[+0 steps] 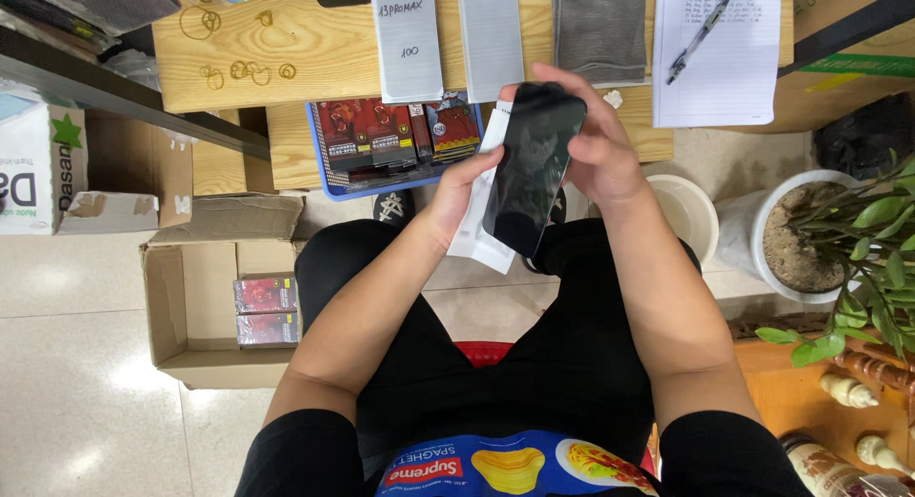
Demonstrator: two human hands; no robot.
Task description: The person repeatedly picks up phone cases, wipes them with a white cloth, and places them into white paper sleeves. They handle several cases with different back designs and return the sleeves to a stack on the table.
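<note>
Over the lap, left hand (457,197) pinches white sleeve (477,232) under black glass screen protector (531,168), right hand (591,140) clamps its top edge, glass looks mostly out of sleeve, boxed stock tray (319,178) beyond untouched.

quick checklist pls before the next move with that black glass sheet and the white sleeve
1. Black glass sheet gripped: ok, the right hand holds its upper end.
2. White sleeve supported: ok, the left hand holds it behind the sheet.
3. Sheet inside the sleeve or only in front of it: cannot tell, the sheet hides the sleeve's opening.
4. Sheet surface clean: cannot tell, only reflections show.
5. Set-down spot close by: ok, the blue tray of red boxes lies on the wooden table just ahead.
6. Cardboard box open: ok, flaps are up, two red packs inside.
</note>
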